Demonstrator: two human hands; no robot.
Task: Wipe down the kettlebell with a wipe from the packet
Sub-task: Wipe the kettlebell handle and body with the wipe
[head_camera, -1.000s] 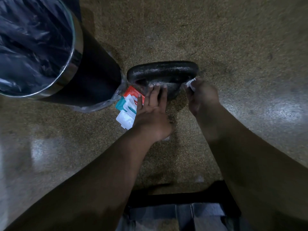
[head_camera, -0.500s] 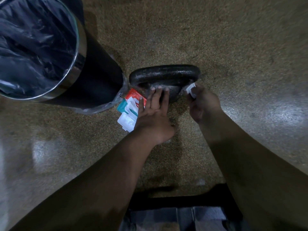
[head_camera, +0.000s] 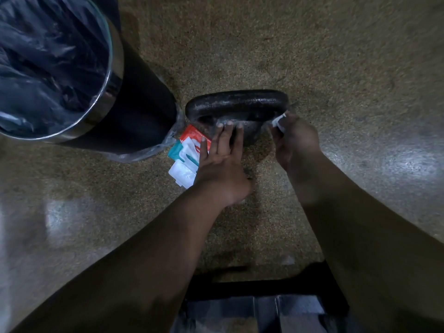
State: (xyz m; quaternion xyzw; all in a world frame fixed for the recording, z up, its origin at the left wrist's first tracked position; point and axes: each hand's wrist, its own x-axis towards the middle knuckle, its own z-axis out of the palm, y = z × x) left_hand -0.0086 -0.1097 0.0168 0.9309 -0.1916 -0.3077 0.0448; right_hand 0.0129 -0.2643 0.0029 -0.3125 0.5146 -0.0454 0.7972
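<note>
Kettlebell [head_camera: 236, 103] braced under flat, straight-fingered left grip [head_camera: 222, 164].
Right grip [head_camera: 296, 143] pinches wipe [head_camera: 278, 122] at its side; the small wad may slip free.

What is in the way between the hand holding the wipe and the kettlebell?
Nothing visible. The right hand holds the wipe at the right end of the kettlebell; the left hand rests flat on its near side.

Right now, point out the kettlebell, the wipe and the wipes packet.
kettlebell [head_camera: 236, 102], head view, top of the handle.
wipe [head_camera: 278, 123], head view, exposed white corner.
wipes packet [head_camera: 185, 151], head view, white centre patch.
</note>
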